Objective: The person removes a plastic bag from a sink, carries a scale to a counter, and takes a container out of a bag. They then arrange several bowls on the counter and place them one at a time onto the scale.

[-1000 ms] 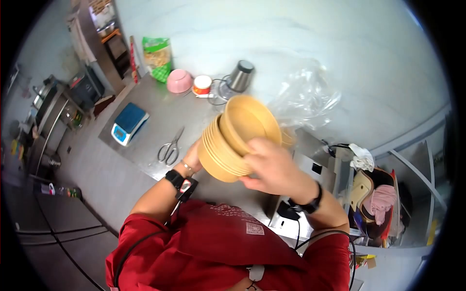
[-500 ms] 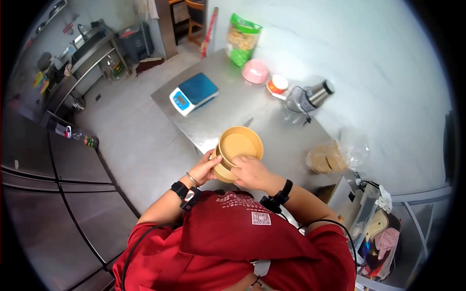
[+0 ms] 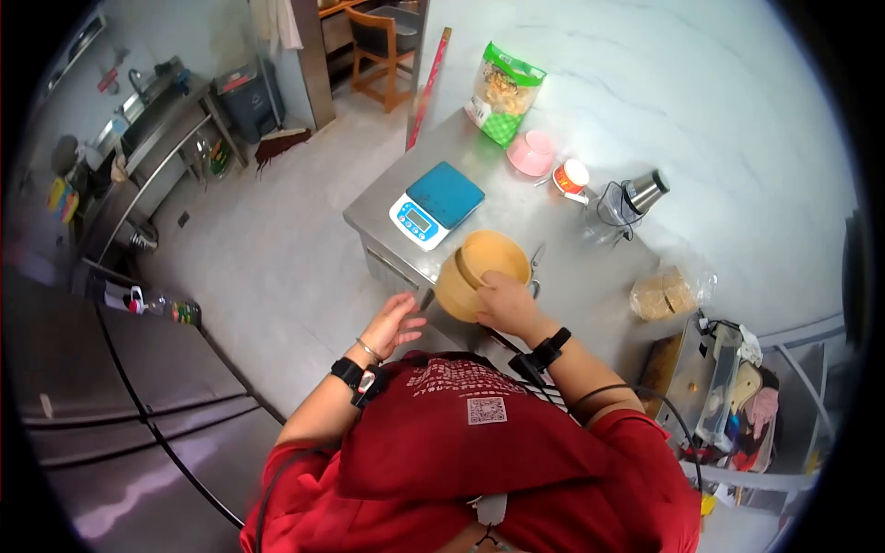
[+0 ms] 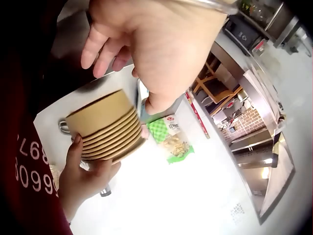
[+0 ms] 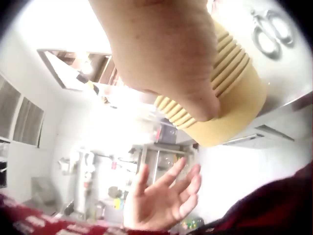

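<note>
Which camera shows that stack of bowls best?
The left wrist view: it catches the stack of bowls side-on, layered rims countable or nearly so. The head view looks into the top bowl, rims hard to separate. In the right wrist view, the right hand hides part.

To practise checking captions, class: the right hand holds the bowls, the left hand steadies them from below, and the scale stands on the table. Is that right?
Not quite: the left hand is open and apart from the bowls, as the head view shows. The right hand holds them, and the scale stands on the table.
</note>
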The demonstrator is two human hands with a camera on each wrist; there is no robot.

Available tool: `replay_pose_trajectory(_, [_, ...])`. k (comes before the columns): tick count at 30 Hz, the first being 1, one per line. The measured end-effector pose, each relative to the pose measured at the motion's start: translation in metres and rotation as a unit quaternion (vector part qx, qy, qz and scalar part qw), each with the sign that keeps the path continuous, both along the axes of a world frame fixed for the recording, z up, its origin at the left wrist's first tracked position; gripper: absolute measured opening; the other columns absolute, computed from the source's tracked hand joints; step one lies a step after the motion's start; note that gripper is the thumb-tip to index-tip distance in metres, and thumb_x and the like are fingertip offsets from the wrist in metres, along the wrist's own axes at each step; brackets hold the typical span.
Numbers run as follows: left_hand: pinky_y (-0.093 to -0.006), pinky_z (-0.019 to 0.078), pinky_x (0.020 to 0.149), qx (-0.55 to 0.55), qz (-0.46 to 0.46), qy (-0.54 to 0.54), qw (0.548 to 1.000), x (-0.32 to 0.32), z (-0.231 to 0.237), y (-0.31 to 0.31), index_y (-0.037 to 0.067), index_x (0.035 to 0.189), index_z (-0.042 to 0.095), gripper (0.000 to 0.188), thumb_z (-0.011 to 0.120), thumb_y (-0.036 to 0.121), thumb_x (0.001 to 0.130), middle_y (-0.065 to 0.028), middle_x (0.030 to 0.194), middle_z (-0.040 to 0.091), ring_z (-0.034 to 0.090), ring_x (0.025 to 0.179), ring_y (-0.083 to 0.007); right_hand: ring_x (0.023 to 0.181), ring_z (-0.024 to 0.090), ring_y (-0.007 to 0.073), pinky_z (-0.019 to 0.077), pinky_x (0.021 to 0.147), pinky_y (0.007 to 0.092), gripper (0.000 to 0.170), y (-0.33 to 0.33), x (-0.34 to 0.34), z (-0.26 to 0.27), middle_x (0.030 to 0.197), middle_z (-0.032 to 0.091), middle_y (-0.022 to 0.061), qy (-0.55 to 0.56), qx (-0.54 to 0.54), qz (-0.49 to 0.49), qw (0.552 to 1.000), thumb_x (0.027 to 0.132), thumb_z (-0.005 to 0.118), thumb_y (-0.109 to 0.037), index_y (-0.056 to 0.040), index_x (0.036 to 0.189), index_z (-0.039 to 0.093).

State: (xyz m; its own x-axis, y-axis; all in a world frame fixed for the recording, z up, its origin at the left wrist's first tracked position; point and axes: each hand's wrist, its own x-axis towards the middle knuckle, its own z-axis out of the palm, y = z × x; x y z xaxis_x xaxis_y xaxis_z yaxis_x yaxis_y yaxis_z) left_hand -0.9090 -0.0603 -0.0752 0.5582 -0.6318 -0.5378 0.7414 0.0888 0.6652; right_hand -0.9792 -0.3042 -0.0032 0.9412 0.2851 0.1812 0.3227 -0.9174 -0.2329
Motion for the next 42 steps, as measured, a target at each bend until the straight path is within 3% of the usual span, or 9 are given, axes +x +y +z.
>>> replay_pose_trajectory(6, [-0.0335,0.0503,0.073,-0.018,0.064,0.033,0.997,0.022,-0.026,0.053,0.008,0.112,0.047,0.029,0.048,0.027,0.090,-0.0076,0.104,0.055,0.058,0.088,-0.0212,0.082,0.054,0.0274,0.0466,0.069,0.0380,0.024,-0.039,0.029,-0.022,0.083,0.050,0.0103,-0.001,-0.057,-0.149,0.987,0.058,0.070,-0.019,-0.0051,0.071,0.056])
replay_pose_trajectory(10, [-0.0317,0.0496,0.069,-0.008,0.114,0.061,0.992,0.034,-0.037,0.078,0.009,0.104,0.050,0.023,0.049,0.026,0.089,-0.0069,0.099,0.057,0.058,0.086,-0.0200,0.082,0.053,0.0276,0.0466,0.069,0.0387,0.024,-0.066,0.063,-0.030,0.083,0.050,0.0100,-0.007,-0.092,-0.195,0.976,0.057,0.069,-0.019,-0.0051,0.072,0.056])
replay_pose_trajectory(17, [-0.0314,0.0492,0.066,0.046,0.183,0.045,0.981,0.093,-0.041,0.105,0.010,0.101,0.051,0.020,0.050,0.025,0.088,-0.0041,0.089,0.060,0.059,0.076,-0.0172,0.085,0.053,0.0275,0.0437,0.072,0.0388,0.009,-0.134,0.117,-0.066,0.088,0.052,0.0099,-0.071,-0.184,-0.305,0.932,0.068,0.059,-0.014,-0.0068,0.073,0.059])
replay_pose_trajectory(20, [-0.0304,0.0486,0.065,0.068,0.205,0.072,0.974,0.129,-0.036,0.095,0.010,0.100,0.051,0.019,0.051,0.024,0.087,-0.0035,0.087,0.058,0.057,0.074,-0.0166,0.094,0.051,0.0274,0.0416,0.078,0.0385,0.014,-0.152,0.134,-0.085,0.093,0.053,0.0102,0.002,-0.197,-0.336,0.921,0.070,0.059,-0.018,-0.0074,0.078,0.062])
replay_pose_trajectory(24, [-0.0300,0.0480,0.065,0.112,0.129,0.044,0.984,0.171,-0.020,0.068,0.010,0.099,0.051,0.018,0.052,0.023,0.087,-0.0036,0.085,0.057,0.057,0.075,-0.0169,0.098,0.050,0.0278,0.0404,0.081,0.0388,0.019,-0.151,0.151,-0.072,0.097,0.052,0.0107,0.044,-0.164,-0.361,0.917,0.071,0.062,-0.023,-0.0086,0.084,0.063])
replay_pose_trajectory(31, [-0.0306,0.0475,0.066,0.132,0.061,0.023,0.989,0.227,-0.014,0.032,0.009,0.098,0.051,0.017,0.050,0.024,0.088,-0.0038,0.086,0.057,0.057,0.074,-0.0170,0.094,0.049,0.0269,0.0379,0.079,0.0386,0.027,-0.148,0.152,-0.044,0.094,0.050,0.0090,0.002,-0.080,-0.419,0.905,0.070,0.065,-0.030,-0.0111,0.089,0.062])
replay_pose_trajectory(37, [-0.0285,0.0475,0.063,0.122,-0.024,0.035,0.992,0.270,-0.034,0.021,0.008,0.099,0.050,0.019,0.051,0.024,0.088,-0.0052,0.087,0.057,0.057,0.074,-0.0163,0.088,0.053,0.0234,0.0365,0.076,0.0382,0.027,-0.142,0.143,-0.037,0.087,0.053,0.0050,-0.035,-0.096,-0.453,0.886,0.071,0.059,-0.015,-0.0139,0.098,0.061])
replay_pose_trajectory(40, [-0.0277,0.0472,0.063,0.127,-0.083,0.006,0.988,0.294,-0.029,0.010,0.008,0.100,0.050,0.020,0.052,0.024,0.088,-0.0048,0.087,0.057,0.056,0.073,-0.0154,0.087,0.054,0.0218,0.0361,0.074,0.0372,0.044,-0.137,0.139,-0.030,0.082,0.054,0.0035,-0.072,-0.082,-0.467,0.877,0.070,0.052,-0.001,-0.0178,0.110,0.057])
replay_pose_trajectory(42, [-0.0270,0.0471,0.063,0.122,-0.114,-0.013,0.986,0.311,-0.028,0.004,0.008,0.100,0.050,0.020,0.052,0.024,0.088,-0.0047,0.087,0.057,0.056,0.072,-0.0149,0.087,0.054,0.0216,0.0363,0.074,0.0368,0.047,-0.128,0.139,-0.016,0.083,0.055,0.0036,-0.077,-0.089,-0.492,0.863,0.069,0.052,0.000,-0.0177,0.113,0.055])
